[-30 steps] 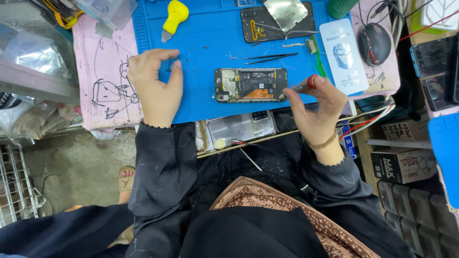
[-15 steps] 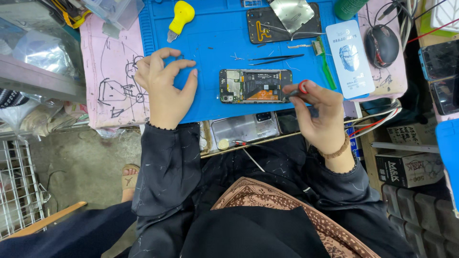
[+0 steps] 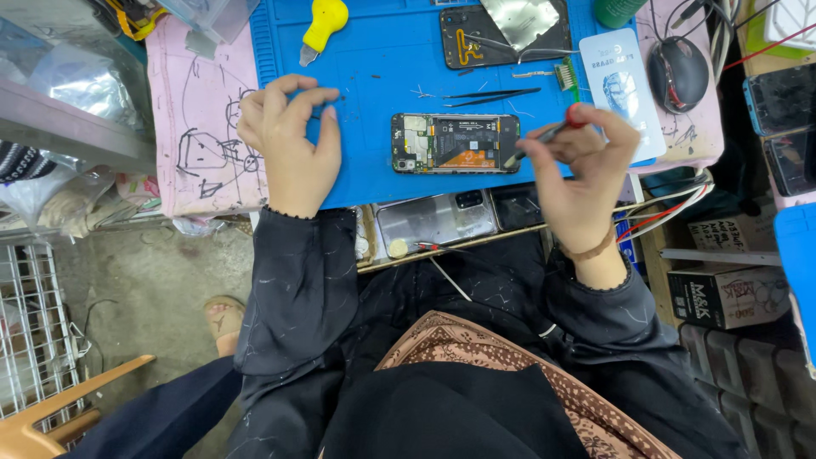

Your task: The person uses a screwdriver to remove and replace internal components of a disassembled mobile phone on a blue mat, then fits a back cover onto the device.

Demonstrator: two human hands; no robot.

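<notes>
Head view is showing the right hand [image 3: 582,178] pinching a screwdriver [image 3: 544,136] with a red cap, fingers curled round the shaft and the tip pointing down at the right end of the phone [image 3: 456,143]; whether the tip is touching a screw is too small to tell. Left hand [image 3: 289,140] is hovering or resting on the blue mat [image 3: 382,68] well left of the phone, thumb and fingertips drawn together as if pinching something tiny, though nothing can be made out between them. Phone is lying flat on the mat between the two hands, back cover already off, so the board, the black battery and an orange part are showing. Judging from that, the opening is done and the work on the inside is under way, with screws or parts seemingly being dealt with; reassembly is not yet done. Tweezers [image 3: 484,95] are lying just above the phone, a dark back cover [image 3: 463,38] with a shiny sheet on it is lying further up, and a yellow-handled tool [image 3: 323,21] is sitting at the top left. Another phone [image 3: 435,219] is lying below the mat's near edge
</notes>
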